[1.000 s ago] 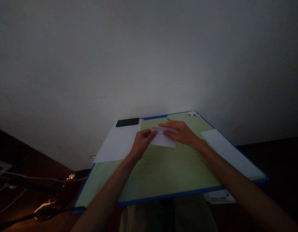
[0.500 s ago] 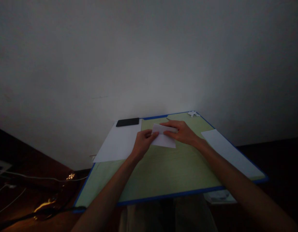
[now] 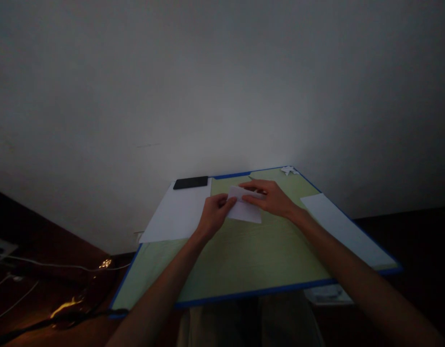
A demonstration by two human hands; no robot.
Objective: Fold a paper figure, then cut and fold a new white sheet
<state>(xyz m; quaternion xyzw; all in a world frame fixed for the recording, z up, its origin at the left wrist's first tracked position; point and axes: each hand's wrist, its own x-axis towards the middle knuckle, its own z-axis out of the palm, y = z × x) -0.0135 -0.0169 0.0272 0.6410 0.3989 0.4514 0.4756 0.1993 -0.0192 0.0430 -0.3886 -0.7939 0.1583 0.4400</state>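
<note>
A small piece of white paper point(image 3: 246, 212), with what looks like a fold across it, is held between both hands over the middle of the table. My left hand point(image 3: 215, 212) pinches its left side, thumb on top. My right hand point(image 3: 268, 196) grips the upper right part, with the thumb lying on the paper and the fingers behind it. The fingertips behind the sheet are partly hidden.
The pale green table point(image 3: 240, 260) has a blue edge and stands against a grey wall point(image 3: 222, 86). White sheets point(image 3: 172, 212) lie at left under a dark flat rectangular object point(image 3: 190, 182). Another white sheet point(image 3: 345, 229) lies right, and a folded paper shape point(image 3: 289, 170) sits at the far corner.
The paper has tilted slightly, its lower right corner a little lower and further left. My right thumb has shifted slightly left; both hands keep their hold.
</note>
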